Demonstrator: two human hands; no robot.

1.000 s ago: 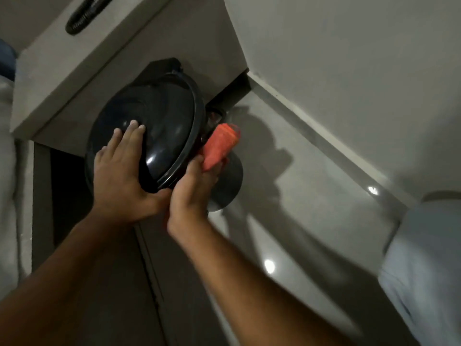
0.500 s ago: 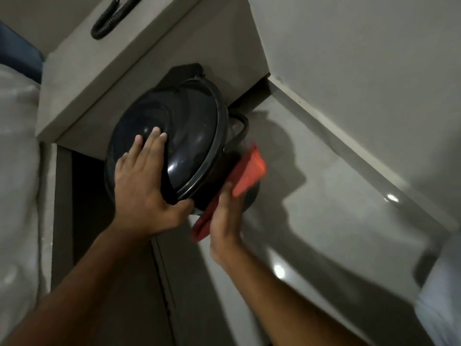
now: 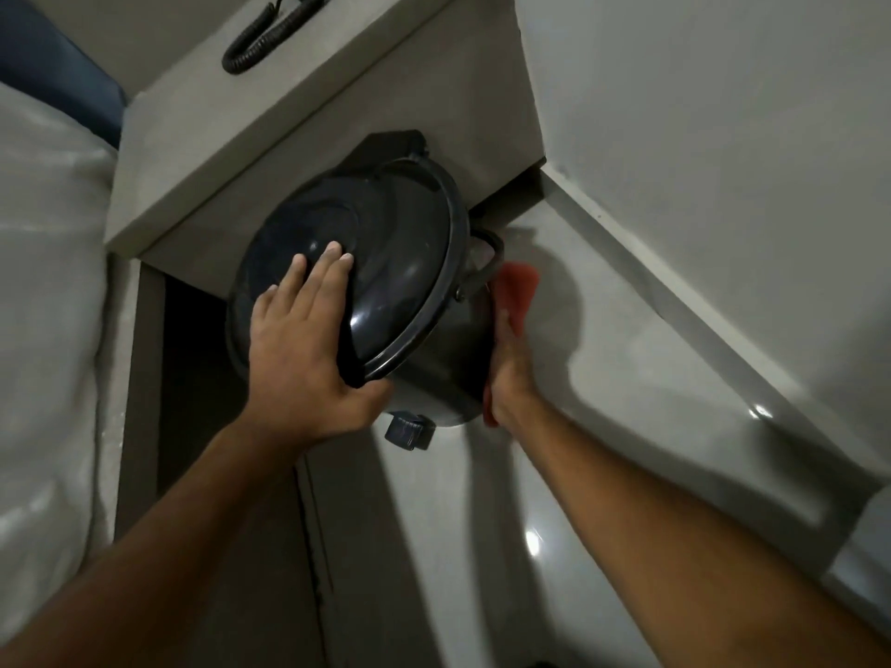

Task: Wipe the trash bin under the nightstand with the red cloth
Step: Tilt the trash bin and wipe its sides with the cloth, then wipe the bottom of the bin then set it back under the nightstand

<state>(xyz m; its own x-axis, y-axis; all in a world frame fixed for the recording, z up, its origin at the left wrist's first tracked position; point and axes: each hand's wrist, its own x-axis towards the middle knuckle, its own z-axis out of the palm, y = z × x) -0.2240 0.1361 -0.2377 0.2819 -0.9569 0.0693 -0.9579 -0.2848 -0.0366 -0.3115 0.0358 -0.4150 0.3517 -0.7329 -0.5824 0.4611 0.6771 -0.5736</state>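
A dark round trash bin (image 3: 405, 262) with a domed lid, a wire handle and a foot pedal stands on the floor against the nightstand (image 3: 270, 113). My left hand (image 3: 299, 344) lies flat on the lid, fingers spread and thumb hooked under the rim. Against the bin's right side, my right hand (image 3: 508, 364) presses the red cloth (image 3: 518, 291). The cloth shows above my fingers and a small corner shows below my wrist. Most of the bin's body is hidden under the lid.
A black coiled cord (image 3: 263, 38) lies on top of the nightstand. White bedding (image 3: 43, 330) fills the left side. A glossy tiled floor (image 3: 602, 450) runs along the wall and its baseboard (image 3: 699, 301) on the right. A pale cloth-covered shape (image 3: 868, 561) sits at the right edge.
My right hand has slid with the red cloth further round the bin's right side, from its front. The left hand stays on the lid. The view has shifted, and the bin's pedal now shows.
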